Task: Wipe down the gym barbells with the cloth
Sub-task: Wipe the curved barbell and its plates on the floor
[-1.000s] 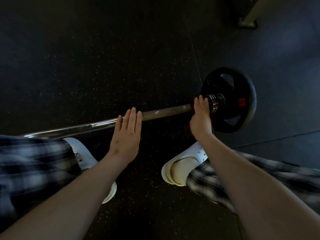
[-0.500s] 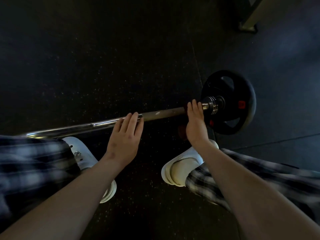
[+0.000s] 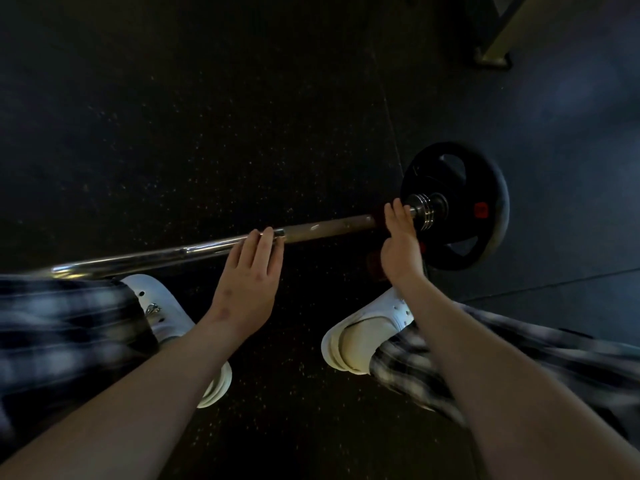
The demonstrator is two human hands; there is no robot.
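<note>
Barbell (image 3: 329, 229) lies across the dark rubber floor (image 3: 207, 133) in front of my feet, with its black weight plate (image 3: 485, 188) at the right end. My left hand (image 3: 247, 285) rests on the shaft, fingers straight, steadying it. My right hand (image 3: 401, 244) is curled over the bar just beside the steel collar (image 3: 424, 211), gripping what looks like a dark red cloth (image 3: 378, 219) wrapped round the shaft; the light is too dim to trace its edges. I judge I'm wiping the shaft's right end. Next, the cloth should slide leftward with even pressure, so the bar doesn't roll.
</note>
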